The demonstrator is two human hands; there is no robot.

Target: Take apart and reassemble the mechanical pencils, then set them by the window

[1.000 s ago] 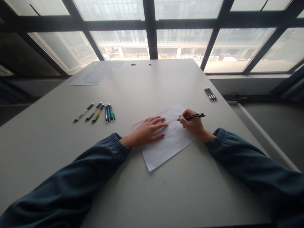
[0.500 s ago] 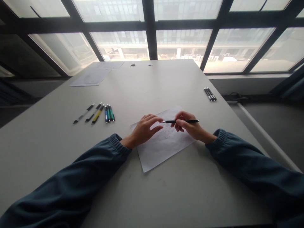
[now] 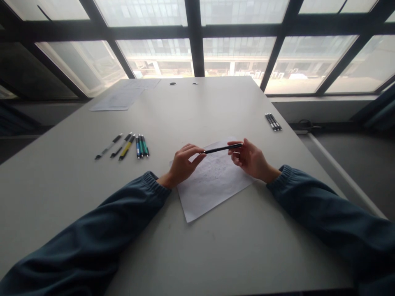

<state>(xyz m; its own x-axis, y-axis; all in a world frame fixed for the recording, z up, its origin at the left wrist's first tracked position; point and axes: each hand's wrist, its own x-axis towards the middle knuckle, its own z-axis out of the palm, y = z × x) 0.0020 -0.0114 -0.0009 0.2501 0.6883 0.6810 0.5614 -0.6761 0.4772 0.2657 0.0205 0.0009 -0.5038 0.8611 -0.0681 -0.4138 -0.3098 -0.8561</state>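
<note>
A black pen [image 3: 219,149] is held nearly level above a sheet of paper, its right end slightly higher. My left hand [image 3: 184,163] is closed on the pen's left end, pinching it between thumb and fingertips. At the other end is my right hand [image 3: 251,160], its fingers apart and loosely curved; the pen's right end lies across in front of them, and whether they touch it I cannot tell. Beneath both hands, the white sheet [image 3: 203,201] lies askew on the table and bears faint handwriting or scribbles.
On the white table [image 3: 191,255], blue and green pens [image 3: 142,146] lie side by side at left, near a yellow pen [image 3: 126,147] and two grey-and-black pens [image 3: 108,146]. Several black pens [image 3: 273,122] lie by the right edge. More paper [image 3: 119,96] is at the far left.
My left hand has taken hold of the pen's left end. My right hand has loosened its grip and moved toward the pen's right end, and the pen has risen and tilted.
</note>
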